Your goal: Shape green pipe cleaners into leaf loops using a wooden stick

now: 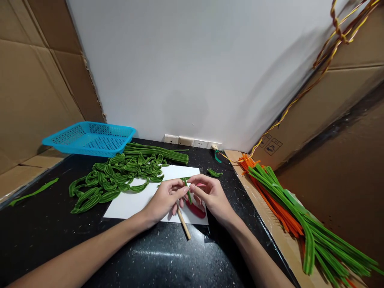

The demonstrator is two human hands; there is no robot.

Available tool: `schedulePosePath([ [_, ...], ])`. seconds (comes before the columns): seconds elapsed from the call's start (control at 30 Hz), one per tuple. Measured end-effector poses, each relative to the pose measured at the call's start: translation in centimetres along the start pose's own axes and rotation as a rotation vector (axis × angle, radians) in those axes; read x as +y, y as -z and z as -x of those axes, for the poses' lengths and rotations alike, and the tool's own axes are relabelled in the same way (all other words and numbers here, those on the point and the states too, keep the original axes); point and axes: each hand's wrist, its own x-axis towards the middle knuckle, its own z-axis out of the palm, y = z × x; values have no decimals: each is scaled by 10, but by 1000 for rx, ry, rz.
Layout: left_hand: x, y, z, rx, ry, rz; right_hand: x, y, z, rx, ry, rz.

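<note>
A short green pipe cleaner (189, 196) is pinched between the fingertips of my left hand (162, 200) and my right hand (211, 194), over a white sheet (126, 207). Both hands are closed, their fingertips nearly meeting. Below them a thin wooden stick (183, 225) slants down past the sheet's front edge. A red-handled tool (196, 209) lies under my right hand, its other end hidden. To the left spreads a heap of green leaf shapes (109, 176) bent from pipe cleaners, partly overlapping the sheet.
Behind the heap lies a bundle of straight green pipe cleaners (159, 153). A blue plastic basket (90, 146) stands back left. Green pipe cleaners (300, 216) and orange ones (270, 204) rest on cardboard at right. A single leaf (215, 173) lies right of the sheet. Twisted wires (295, 100) hang at right.
</note>
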Motion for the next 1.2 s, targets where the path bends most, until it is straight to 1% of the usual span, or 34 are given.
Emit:
schedulePosePath([
  [0.07, 5, 2, -1, 54, -9, 47, -1, 1, 3, 20, 114, 140],
  [0.13, 9, 4, -1, 97, -2, 88, -1, 1, 5, 38, 262, 301],
  [0.2, 12, 4, 0, 111, 35, 113, 2, 1, 6, 55, 401, 453],
  [0.3, 13, 3, 1, 131, 68, 118, 8, 0, 7, 88, 564, 713],
  [0.4, 10, 3, 2, 161, 80, 112, 10, -1, 8, 117, 649, 906],
  [0.53, 9, 3, 2, 165, 80, 121, 8, -1, 9, 120, 685, 937],
  [0.63, 10, 3, 2, 181, 64, 130, 8, -2, 10, 116, 684, 882],
  [0.73, 12, 3, 2, 225, 35, 115, 8, -7, 12, 107, 643, 735],
  [0.8, 12, 3, 2, 242, 8, 98, 6, -12, 12, 124, 566, 604],
  [0.9, 10, 4, 1, 231, -40, 64, 2, -18, 12, 218, 416, 430],
  [1.0, 7, 5, 0, 211, -85, 18, 0, -19, 10, 290, 280, 285],
  [1.1, 5, 5, 0, 211, -115, 19, -1, -16, 7, 279, 192, 120],
  [1.2, 1, 5, -2, 190, -144, 47, -2, -13, 5, 245, 146, -53],
])
